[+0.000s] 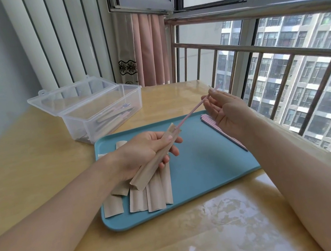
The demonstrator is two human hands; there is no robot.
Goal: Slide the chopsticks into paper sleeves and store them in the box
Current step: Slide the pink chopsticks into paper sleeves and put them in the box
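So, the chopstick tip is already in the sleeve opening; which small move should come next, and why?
Probably the right hand should push the pink chopstick deeper into the paper sleeve, which the left hand holds. Only the tip is inside, most of the length is exposed, and the clear box waits open.

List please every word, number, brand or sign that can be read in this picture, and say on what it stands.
None can be read.
Paper sleeves: plain brown, no print seen.
Clear box: no label; the small marks on the sleeved chopsticks inside are too blurred to read.
Blue tray: no marking.
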